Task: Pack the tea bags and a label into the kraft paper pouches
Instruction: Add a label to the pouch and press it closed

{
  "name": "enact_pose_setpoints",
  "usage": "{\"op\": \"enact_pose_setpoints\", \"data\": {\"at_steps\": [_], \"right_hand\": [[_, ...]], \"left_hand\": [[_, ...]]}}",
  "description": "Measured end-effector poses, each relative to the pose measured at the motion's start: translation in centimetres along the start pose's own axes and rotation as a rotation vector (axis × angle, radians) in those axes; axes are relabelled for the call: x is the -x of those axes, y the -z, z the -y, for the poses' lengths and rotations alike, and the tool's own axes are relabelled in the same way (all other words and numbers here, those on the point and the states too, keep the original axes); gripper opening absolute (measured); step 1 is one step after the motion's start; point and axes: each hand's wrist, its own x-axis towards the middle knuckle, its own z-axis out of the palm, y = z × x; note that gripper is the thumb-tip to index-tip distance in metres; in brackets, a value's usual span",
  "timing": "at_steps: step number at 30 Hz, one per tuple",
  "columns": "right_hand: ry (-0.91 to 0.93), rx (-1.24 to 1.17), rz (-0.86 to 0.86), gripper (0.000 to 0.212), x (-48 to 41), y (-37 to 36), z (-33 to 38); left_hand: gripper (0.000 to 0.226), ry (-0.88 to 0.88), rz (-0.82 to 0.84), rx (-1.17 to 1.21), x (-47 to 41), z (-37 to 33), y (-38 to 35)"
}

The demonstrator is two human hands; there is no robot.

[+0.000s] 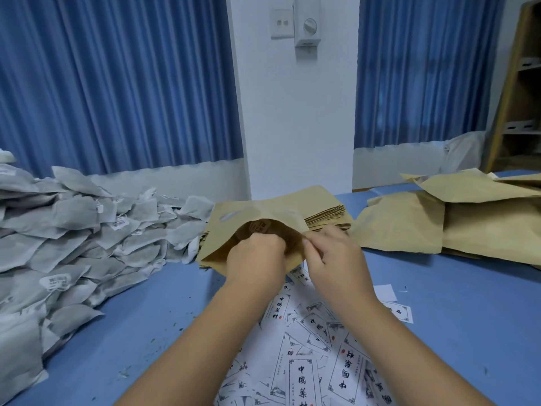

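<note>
Labels [301, 361] strewn at the worktop's [146, 303] near edge, forearms converging above. Left hand [257, 256] curled into pouch [251, 213] mouth, fingertips hidden, grasp unclear; right hand [333, 253] pinching its right lip. Mouth facing the near edge, long axis running away. Tea bags [73, 230] heaped along the left edge.

from my feed this reads as a small hand-packing room. a blue bench [439, 303] carries a loose heap of tea bags [73, 230] on the left, a stack of flat kraft pouches [325, 213] in the middle, bulkier pouches [474, 227] piled on the right and printed labels [301, 364] scattered in front. the left hand [256, 256] and right hand [336, 256] hold one kraft pouch [248, 210] at its mouth. behind are blue curtains [117, 83], a white wall [292, 127] with a switch plate [281, 23] and dial [309, 25], and a wooden shelf unit [518, 98].
</note>
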Motion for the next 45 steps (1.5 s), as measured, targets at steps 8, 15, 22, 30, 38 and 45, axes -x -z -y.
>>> {"op": "enact_pose_setpoints", "data": {"at_steps": [8, 15, 22, 30, 38, 45], "right_hand": [[0.029, -0.073, 0.010, 0.017, 0.4, -0.2, -0.4], [0.016, -0.151, 0.027, 0.021, 0.7, 0.0, -1.3], [0.021, -0.305, 0.018, 0.026, 0.9, 0.4, -0.7], [0.075, -0.506, 0.085, 0.025, 2.9, 2.0, 2.2], [0.574, -0.125, 0.424, 0.041, 6.2, 3.8, 2.0], [0.898, 0.130, 0.517, 0.052, 8.3, 3.0, 3.2]], "left_hand": [[0.023, -0.024, 0.078, 0.543, -1.0, 0.2, 0.4], [0.030, -0.276, -0.112, 0.476, 2.1, 1.9, 1.3], [0.060, -0.034, -0.350, 0.150, 5.8, 4.9, 3.6], [0.075, -0.022, -0.168, 0.058, 9.9, 8.2, 6.0], [0.094, -0.276, 0.022, 0.091, 15.8, 12.0, 7.0], [0.053, -0.319, 0.097, 0.126, 18.8, 10.6, 4.3]]}}
